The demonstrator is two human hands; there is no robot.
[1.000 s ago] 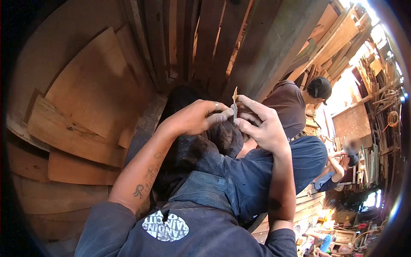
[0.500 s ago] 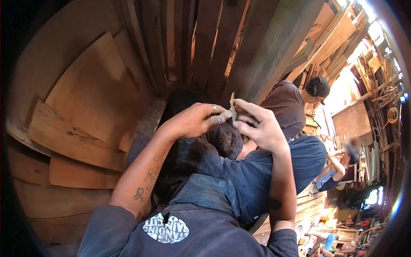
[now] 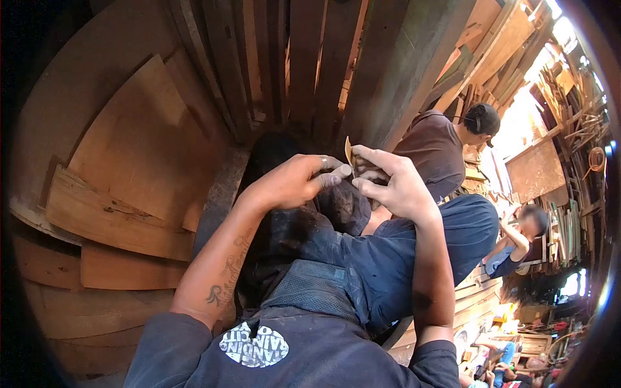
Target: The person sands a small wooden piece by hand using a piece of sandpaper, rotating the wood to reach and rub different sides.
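My left hand is closed on a small pale round-ended wooden piece, pinched between thumb and fingers; a ring sits on one finger. Facing it, my right hand pinches a thin, curved tan sheet that looks like sandpaper. The sheet stands up beside the tip of the wooden piece, at or very near its end. Whether they touch is hard to make out. Both hands are above my lap, over dark trousers.
Large plywood sheets lean at the left. Upright dark boards stand ahead. A person in a brown shirt sits close on the right, another person is farther off, and piled timber lines the far right.
The sheet in my right hand has turned and shows more of its tan face. Both hands stay almost in place. The view has shifted slightly, and the farther person has raised their head and arm.
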